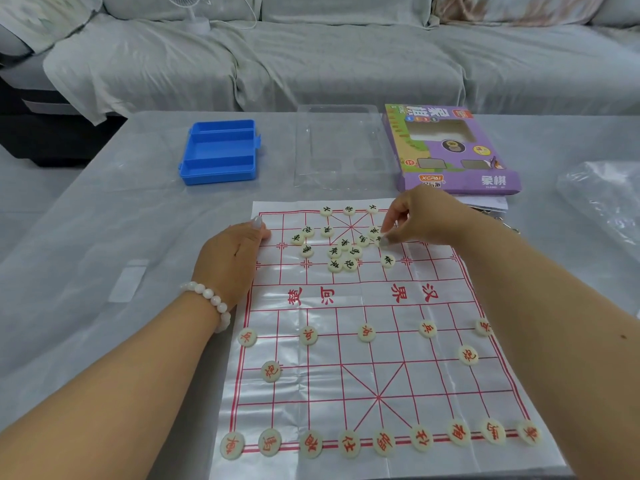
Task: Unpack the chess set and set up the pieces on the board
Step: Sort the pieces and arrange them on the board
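Thin glossy plastic board sheet [377, 323], white with red grid, laid flat on grey table [104, 237]; long axis running away from viewer, near edge at bottom of view, far edge close to purple box [453, 150]. Creased along fold lines; river band with red characters across middle. Open rows between river and both camps.

Red-marked pieces [382, 443]: cream discs, nine in line along near edge, two on row above, five spaced before river. Well apart from each other.

Black-marked pieces [343, 252]: three set along far edge; rest clustered loosely in far half, some touching, lettering turned various ways.

Right hand [420, 220]: fingers curled down, tips pinching one black-marked piece [381, 240] at right of cluster.

Left hand [232, 258]: flat, fingers relaxed, resting on left edge of sheet; white bead bracelet [211, 299] at wrist.

Beyond board: blue case [220, 152], open, well left; clear tray [339, 147] between case and box; clear bag [602, 199] at right edge. Covered sofa [311, 53] behind table, with white fan [194, 15].
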Demonstrator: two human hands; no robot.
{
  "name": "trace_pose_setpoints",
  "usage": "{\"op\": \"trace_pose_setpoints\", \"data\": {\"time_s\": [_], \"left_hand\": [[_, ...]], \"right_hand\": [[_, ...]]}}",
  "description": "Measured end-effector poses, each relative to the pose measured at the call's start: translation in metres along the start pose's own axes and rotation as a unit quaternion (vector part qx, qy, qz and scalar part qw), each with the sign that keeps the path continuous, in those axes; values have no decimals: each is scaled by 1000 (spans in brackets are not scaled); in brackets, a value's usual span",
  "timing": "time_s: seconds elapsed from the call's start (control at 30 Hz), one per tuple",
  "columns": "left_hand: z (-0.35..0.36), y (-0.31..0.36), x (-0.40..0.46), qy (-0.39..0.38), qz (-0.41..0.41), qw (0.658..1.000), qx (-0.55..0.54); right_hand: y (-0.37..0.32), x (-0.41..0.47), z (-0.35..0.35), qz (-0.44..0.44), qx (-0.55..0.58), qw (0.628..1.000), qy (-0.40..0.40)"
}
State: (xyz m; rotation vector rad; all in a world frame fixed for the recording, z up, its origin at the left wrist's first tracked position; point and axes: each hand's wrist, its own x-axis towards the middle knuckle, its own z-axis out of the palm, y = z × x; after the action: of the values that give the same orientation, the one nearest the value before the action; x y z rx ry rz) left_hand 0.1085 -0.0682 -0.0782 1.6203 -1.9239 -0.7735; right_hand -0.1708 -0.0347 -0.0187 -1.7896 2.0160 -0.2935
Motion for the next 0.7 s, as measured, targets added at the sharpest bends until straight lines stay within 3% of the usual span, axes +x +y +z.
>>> {"op": "trace_pose_setpoints", "data": {"time_s": [0.2,0.4,0.7], "left_hand": [[1,1,-1,1,-6,1000,0],[0,0,0,5,6,1000,4],[0,2,-1,4,1,1000,6]], "right_hand": [[2,4,11,8,-41,999,28],[26,11,4,84,10,978,190],[24,26,22,110,-15,978,177]]}}
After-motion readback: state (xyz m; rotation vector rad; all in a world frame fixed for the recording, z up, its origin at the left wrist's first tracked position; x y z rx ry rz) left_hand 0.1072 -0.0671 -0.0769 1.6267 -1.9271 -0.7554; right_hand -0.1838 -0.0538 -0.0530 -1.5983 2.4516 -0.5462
